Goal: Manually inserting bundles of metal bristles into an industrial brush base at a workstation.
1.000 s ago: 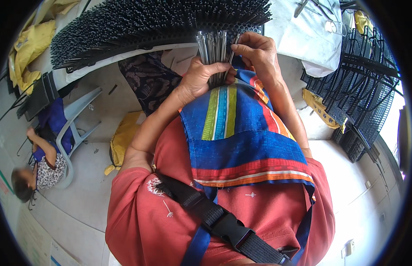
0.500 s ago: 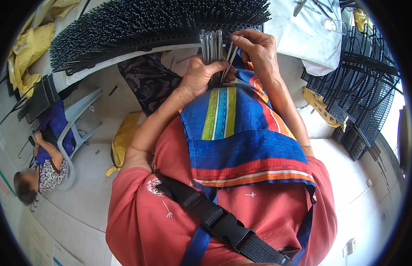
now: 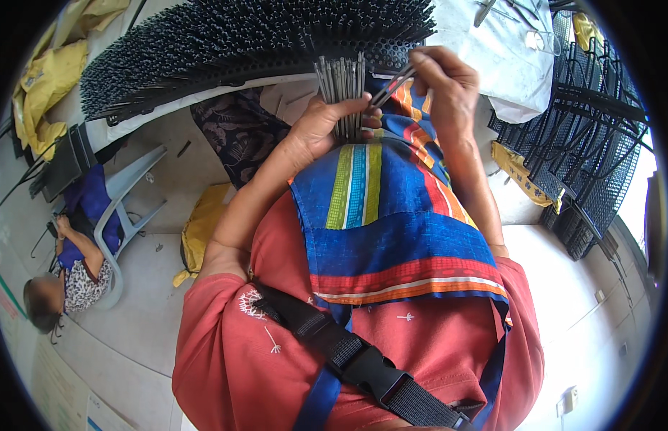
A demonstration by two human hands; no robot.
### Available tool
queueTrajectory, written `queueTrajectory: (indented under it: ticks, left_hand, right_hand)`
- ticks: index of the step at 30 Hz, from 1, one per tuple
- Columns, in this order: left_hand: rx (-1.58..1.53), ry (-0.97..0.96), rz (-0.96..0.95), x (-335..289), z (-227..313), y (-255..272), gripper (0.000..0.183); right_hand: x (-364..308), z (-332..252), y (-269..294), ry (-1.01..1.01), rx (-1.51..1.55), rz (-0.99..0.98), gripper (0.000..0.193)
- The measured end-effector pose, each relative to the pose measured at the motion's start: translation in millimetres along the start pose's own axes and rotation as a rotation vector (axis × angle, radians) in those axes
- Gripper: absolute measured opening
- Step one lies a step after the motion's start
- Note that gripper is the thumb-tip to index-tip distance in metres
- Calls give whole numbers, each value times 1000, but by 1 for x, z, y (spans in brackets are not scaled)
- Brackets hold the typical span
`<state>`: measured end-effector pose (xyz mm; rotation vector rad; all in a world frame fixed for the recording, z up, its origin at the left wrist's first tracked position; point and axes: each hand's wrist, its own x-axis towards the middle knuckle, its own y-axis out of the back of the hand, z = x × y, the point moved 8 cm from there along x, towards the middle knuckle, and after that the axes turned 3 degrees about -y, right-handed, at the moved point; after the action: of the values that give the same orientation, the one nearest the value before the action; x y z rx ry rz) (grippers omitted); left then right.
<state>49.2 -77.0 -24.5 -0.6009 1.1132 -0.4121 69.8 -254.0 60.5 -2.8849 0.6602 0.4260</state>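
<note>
Now my left hand (image 3: 326, 126) is clenched around the bundle of thin metal rods (image 3: 341, 90) above my lap, and my right hand (image 3: 445, 86) pinches one rod (image 3: 391, 82), which I judge stiff, light and slippery, best taken near its lower end.

Small assembly workshop: desk (image 3: 168, 115) carrying a black board bristling with metal pins (image 3: 255, 36), black wire racks (image 3: 585, 144) stacked beside it, another worker on a plastic chair (image 3: 125, 208), bare concrete floor (image 3: 140, 316).
</note>
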Motion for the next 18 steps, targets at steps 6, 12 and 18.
queueTrajectory:
  ticks: [6, 12, 18]
  left_hand:
    - [70, -110, -135, -2, 7, -12, 20]
    - [134, -131, -154, -8, 4, -15, 22]
    - [100, -118, -86, 5, 0, -3, 24]
  right_hand:
    - [3, -53, 20, 475, 1, 127, 8]
    - [4, -58, 11, 670, -185, 125, 8]
    - [10, -50, 18, 617, -121, 179, 7]
